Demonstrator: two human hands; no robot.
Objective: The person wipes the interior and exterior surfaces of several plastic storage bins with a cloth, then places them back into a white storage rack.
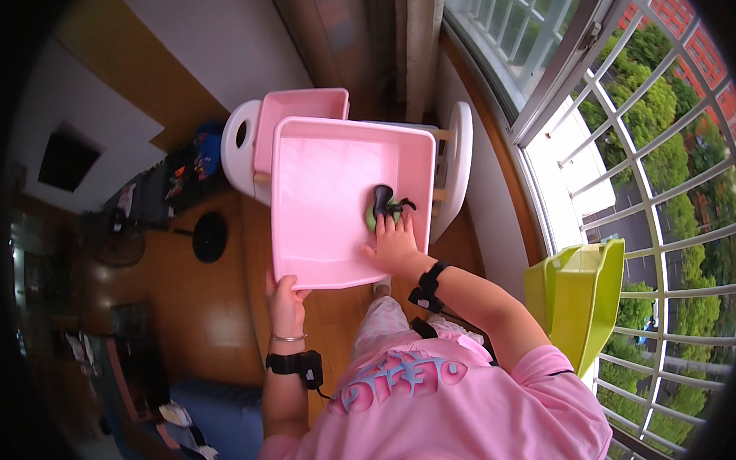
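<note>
In front of me is a pink plastic bin point(326, 204), its open top facing up. My left hand point(286, 303) grips the bin's near left corner, thumb over the rim. Inside, towards the right wall, lies a small green and black object point(381, 197), perhaps a toy, with a dark upright part and a thin dark piece at its side. My right hand point(395, 243) reaches over the near right side of the bin, its fingertips on that object. Those fingers cover part of it, so whether they grip it or only rest on it does not show.
A smaller pink bin point(302, 104) sits behind, on a white rack with rounded end panels point(458, 166). Yellow-green plastic bins point(575, 304) stand at right by the barred window point(655, 197). On the wooden floor at left is a round black base point(209, 236); a blue seat point(221, 419) is nearer.
</note>
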